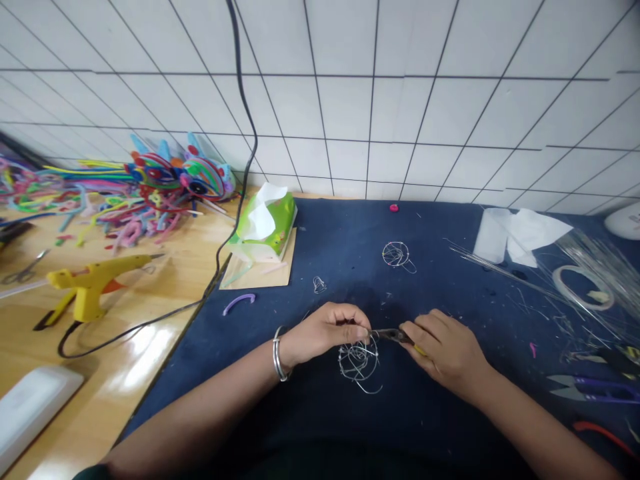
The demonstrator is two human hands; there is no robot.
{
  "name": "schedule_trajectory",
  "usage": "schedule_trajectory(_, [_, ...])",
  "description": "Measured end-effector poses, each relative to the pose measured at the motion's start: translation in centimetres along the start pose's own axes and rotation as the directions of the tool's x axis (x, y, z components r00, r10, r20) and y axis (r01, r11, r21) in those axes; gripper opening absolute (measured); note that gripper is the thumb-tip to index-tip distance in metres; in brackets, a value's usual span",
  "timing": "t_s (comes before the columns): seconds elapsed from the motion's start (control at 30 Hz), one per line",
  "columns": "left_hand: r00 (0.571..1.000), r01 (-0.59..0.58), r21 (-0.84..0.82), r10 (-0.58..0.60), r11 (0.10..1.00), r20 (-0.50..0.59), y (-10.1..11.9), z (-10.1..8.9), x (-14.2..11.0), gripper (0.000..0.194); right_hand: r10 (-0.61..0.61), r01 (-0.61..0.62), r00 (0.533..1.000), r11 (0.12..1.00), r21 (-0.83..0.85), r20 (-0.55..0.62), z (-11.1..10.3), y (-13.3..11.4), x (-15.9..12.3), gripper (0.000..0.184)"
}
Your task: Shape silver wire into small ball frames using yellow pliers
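Note:
My left hand [330, 330], with a silver bangle at its wrist, pinches the upper edge of a round wire piece [358, 363]. Curled wire fills its ring, and one loose end sticks out at the bottom. Pliers [390, 335] with a yellow handle are gripped in my right hand [445, 350]. Their jaws point left and meet the wire piece close to my left fingertips; whether they are clamped on it I cannot tell. Farther back on the dark blue cloth [340, 247] lies a second wire ring [396, 254] with small beads. A small wire bit [319, 285] rests left of it.
At left are a yellow glue gun [90, 283], its black cord, scissors [26, 268] and colourful pipe cleaners [130, 220]. A green tissue pack [270, 220] stands at the back. To the right lie loose wires [600, 267], a wire coil [560, 287] and purple-handled snips [595, 389].

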State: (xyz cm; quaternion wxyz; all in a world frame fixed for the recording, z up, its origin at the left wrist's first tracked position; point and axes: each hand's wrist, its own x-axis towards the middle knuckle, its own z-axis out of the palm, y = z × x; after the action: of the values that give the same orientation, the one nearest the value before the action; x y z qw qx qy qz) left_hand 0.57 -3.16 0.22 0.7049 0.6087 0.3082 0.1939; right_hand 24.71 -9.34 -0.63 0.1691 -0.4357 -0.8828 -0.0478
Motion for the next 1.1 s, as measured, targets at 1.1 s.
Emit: schedule_trajectory(1.1, [0.880, -0.089, 0.545, 0.323, 0.833, -0.349, -0.7, 1.1, 0.1, 0.010, 0.233, -0.234, 0.972, 0.971, 0.041, 0.040, -0.3, -1.9, 0.1, 0.018])
